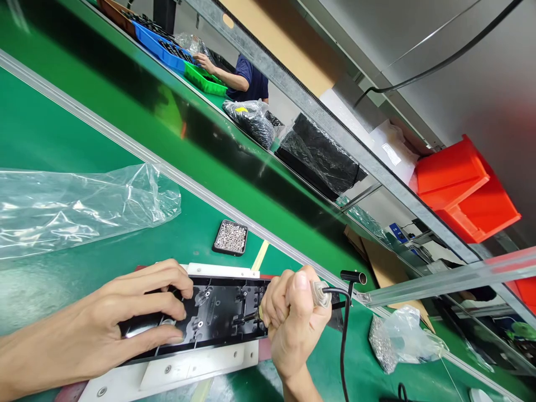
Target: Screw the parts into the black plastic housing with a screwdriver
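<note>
A black plastic panel (218,312) lies in a white fixture (196,363) on the green bench. My left hand (125,318) presses down on the panel's left part, fingers spread over it. My right hand (293,318) is closed around an electric screwdriver (320,294), whose tip meets the panel's right end. A black cable (345,335) runs down from the tool. A small black tray of screws (230,237) sits just beyond the fixture.
An empty clear plastic bag (79,206) lies at the left. A bag of screws (397,338) rests at the right. Beyond the conveyor belt (167,106), a co-worker's arm (218,72) reaches into bins. Red bins (464,190) hang at the right.
</note>
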`<state>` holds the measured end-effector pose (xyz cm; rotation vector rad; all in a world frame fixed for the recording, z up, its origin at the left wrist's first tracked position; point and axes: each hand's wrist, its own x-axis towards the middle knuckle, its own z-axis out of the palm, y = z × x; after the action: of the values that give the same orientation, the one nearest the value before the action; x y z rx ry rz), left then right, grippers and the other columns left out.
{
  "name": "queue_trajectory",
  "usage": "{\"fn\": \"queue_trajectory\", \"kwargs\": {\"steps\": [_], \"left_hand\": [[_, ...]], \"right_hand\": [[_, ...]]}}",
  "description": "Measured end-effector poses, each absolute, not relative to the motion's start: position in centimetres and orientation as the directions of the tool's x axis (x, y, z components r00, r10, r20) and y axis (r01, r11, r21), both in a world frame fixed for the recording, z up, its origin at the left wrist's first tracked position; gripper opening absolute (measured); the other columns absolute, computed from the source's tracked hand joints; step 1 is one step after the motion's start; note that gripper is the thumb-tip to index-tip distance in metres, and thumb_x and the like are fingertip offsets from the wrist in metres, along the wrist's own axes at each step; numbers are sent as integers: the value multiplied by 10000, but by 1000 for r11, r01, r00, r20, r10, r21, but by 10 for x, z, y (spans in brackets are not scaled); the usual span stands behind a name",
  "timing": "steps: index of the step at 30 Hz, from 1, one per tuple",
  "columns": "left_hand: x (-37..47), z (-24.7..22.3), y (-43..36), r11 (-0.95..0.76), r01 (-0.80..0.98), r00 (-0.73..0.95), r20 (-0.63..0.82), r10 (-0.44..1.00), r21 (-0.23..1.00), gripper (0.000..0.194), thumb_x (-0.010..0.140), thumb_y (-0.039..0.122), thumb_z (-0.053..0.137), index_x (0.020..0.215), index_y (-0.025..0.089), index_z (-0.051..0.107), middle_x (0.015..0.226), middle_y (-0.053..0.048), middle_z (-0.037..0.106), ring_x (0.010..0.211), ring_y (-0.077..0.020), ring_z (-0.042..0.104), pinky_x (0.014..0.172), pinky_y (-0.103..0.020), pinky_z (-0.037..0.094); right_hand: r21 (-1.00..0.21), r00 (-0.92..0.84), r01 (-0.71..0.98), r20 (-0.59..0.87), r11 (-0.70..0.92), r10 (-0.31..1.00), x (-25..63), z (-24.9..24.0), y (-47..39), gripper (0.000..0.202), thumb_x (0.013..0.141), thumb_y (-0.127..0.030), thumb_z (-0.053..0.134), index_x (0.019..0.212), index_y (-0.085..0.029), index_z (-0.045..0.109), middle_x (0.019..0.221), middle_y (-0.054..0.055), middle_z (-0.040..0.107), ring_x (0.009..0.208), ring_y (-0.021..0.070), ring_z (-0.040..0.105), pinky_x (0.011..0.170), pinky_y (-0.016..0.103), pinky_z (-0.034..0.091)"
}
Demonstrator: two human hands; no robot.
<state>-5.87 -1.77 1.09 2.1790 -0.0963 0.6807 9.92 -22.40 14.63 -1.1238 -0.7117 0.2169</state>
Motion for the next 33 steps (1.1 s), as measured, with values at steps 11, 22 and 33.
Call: {"fn": "queue_trajectory", "kwargs": {"steps": [11,22,33], "left_hand": [[-59,7,-17,-652,-291,846,506,166,700,251,1223,364,732,1028,351,889,1227,-46,826,1239,-257,787,1101,-377,618],[-60,7,-16,-646,-305,857,497,134,700,219,1227,318,743,1063,350,885,1257,-31,815,1271,-232,765,1159,-341,570],[-60,7,-17,-661,-290,864,486,129,692,245,1233,318,723,1050,340,883,1272,-45,825,1305,-242,751,1142,-337,550]], "right_hand": [[-880,764,175,405,442,502,99,149,-223,596,1181,-357,775,778,-279,343,586,-131,280,451,89,201,399,155,291],[-875,759,157,404,459,510,100,147,-222,584,1174,-307,769,780,-256,341,595,-118,290,465,82,212,415,127,317],[-868,751,168,420,468,509,101,147,-222,584,1173,-304,756,788,-251,320,588,-117,279,461,81,209,417,120,315]]}}
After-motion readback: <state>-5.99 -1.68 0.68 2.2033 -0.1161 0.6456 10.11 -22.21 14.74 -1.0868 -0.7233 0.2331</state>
